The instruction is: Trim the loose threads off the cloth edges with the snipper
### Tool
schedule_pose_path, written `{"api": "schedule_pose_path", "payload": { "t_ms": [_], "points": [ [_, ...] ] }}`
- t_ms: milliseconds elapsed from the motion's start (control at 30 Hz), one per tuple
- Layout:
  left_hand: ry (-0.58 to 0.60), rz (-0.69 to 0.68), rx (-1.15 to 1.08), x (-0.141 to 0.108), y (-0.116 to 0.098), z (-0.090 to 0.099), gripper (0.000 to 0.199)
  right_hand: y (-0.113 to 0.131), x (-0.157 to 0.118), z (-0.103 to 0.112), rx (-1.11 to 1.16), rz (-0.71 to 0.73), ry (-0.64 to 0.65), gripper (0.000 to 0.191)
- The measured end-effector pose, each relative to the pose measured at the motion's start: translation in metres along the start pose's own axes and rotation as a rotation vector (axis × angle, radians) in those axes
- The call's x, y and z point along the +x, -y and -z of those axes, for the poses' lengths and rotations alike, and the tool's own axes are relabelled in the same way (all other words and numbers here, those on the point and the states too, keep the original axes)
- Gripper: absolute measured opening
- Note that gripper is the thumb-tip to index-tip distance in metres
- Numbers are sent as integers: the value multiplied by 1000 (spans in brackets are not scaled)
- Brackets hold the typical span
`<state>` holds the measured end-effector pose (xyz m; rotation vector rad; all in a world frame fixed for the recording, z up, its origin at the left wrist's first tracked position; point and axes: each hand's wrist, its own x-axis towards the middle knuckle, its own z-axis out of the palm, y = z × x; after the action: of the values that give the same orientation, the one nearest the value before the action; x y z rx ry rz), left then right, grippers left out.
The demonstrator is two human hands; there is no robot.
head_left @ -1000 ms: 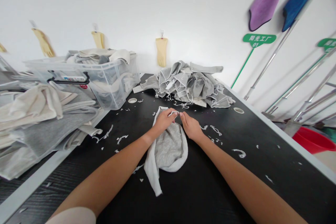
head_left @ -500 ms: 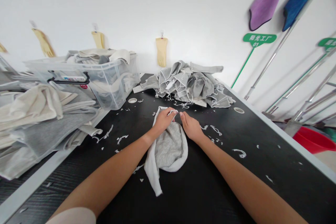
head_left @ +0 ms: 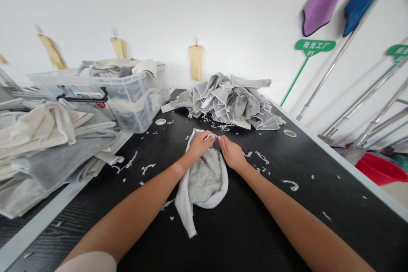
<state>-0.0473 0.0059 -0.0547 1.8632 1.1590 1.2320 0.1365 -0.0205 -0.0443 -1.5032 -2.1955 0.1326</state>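
Note:
A grey cloth with a white edge (head_left: pixel 207 180) lies bunched on the black table (head_left: pixel 242 225), one narrow end pointing toward me. My left hand (head_left: pixel 201 143) is closed on the cloth's upper edge. Close beside it on the right, my right hand (head_left: pixel 230 148) pinches at the same edge, its thumb and finger pressed together; what they hold is too small to make out. Behind the hands is a heap of grey cloths with white edging (head_left: pixel 229 100). White thread scraps (head_left: pixel 291 185) are scattered over the table.
At the left, a clear plastic bin (head_left: pixel 134 106) full of cloths stands behind a pile of grey and cream cloths (head_left: pixel 60 148). Yellow gloves (head_left: pixel 195 63) hang on the wall. Mops with metal poles and a red basin (head_left: pixel 379 169) are at the right, beyond the table's edge.

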Motion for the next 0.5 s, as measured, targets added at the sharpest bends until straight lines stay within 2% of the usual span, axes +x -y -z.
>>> {"api": "schedule_pose_path", "payload": {
  "t_ms": [500],
  "points": [
    [37, -4, -48, 0, -7, 1, 29, -6, 2, -2, 119, 14, -2, 42]
  ]
}}
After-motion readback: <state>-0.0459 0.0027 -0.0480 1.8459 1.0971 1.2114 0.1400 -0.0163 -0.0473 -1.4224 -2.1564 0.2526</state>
